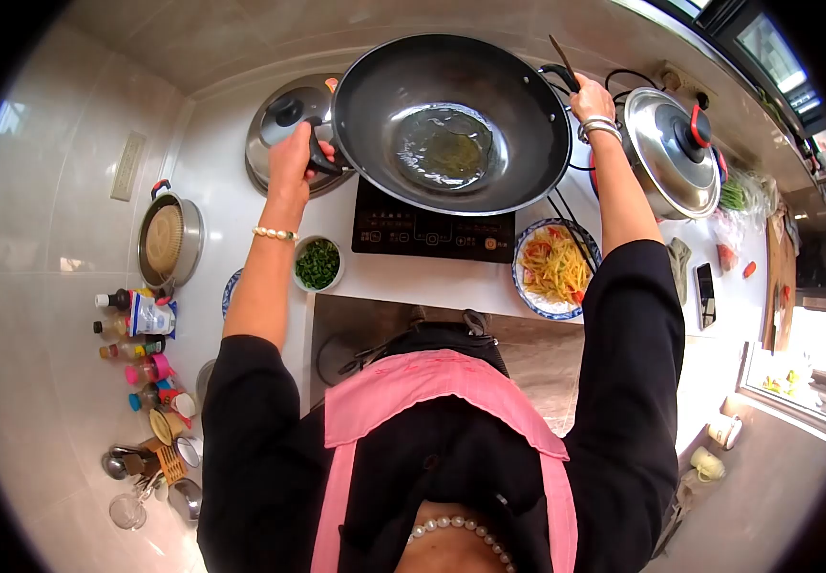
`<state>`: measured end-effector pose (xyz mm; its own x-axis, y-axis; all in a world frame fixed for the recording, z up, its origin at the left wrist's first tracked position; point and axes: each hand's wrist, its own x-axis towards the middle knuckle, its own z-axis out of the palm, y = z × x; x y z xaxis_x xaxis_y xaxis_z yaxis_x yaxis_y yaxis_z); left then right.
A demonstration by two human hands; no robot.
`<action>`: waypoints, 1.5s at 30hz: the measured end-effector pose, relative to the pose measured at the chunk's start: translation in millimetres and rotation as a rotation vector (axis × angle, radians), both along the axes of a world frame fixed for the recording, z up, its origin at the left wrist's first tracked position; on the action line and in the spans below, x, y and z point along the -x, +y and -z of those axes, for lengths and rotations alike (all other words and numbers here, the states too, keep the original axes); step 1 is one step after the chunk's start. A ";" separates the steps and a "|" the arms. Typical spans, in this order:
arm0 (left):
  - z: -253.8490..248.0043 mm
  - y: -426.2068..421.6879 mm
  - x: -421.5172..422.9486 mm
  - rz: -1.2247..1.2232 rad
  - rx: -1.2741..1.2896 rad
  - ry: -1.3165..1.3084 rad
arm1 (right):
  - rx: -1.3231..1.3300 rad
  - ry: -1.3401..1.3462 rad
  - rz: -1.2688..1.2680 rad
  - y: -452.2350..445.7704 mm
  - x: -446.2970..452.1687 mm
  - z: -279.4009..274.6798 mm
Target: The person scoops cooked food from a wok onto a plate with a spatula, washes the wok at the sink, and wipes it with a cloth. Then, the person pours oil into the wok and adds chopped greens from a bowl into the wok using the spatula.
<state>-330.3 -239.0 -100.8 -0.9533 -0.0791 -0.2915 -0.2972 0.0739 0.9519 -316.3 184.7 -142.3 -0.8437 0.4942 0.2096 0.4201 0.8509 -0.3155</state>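
A large black wok point(356, 124) is above the induction cooktop point(432, 236), with a shallow pool of clear, yellowish oil or liquid point(444, 148) in its bottom. My left hand point(291, 158) is closed around the wok's left black handle point(321, 153). On the opposite side, my right hand point(592, 100) grips the right handle point(558, 74), its fingers partly hidden. A thin dark stick point(562, 59) juts up beside the right hand; its lower end is hidden. Whether the wok touches the cooktop cannot be told.
A bowl of chopped greens point(317, 264) stands at the front left. At the front right, chopsticks point(573, 227) lie over a plate of shredded vegetables point(549, 267). A lid point(270, 129), a lidded pot point(656, 143), a phone point(706, 296) and several bottles point(131, 350) are around.
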 end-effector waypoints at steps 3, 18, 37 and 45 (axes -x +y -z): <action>-14.1 4.7 5.0 -0.008 0.026 -0.028 | 0.002 -0.008 -0.004 -1.9 3.7 1.0; 37.3 -14.8 -2.9 -0.122 -0.298 -0.144 | -0.028 -0.172 -0.093 -9.9 47.3 -47.2; 47.0 5.6 -25.5 -0.131 -0.276 0.248 | -0.033 0.123 -0.053 -6.8 -0.8 -18.4; -4.3 23.9 -7.6 -0.014 -0.125 0.131 | 0.048 -0.030 0.038 13.5 6.5 -2.5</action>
<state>-322.7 -215.1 -96.6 -0.9829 -0.0634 -0.1731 -0.1701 -0.0505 0.9841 -322.8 198.1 -139.8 -0.8295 0.5352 0.1595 0.4620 0.8181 -0.3423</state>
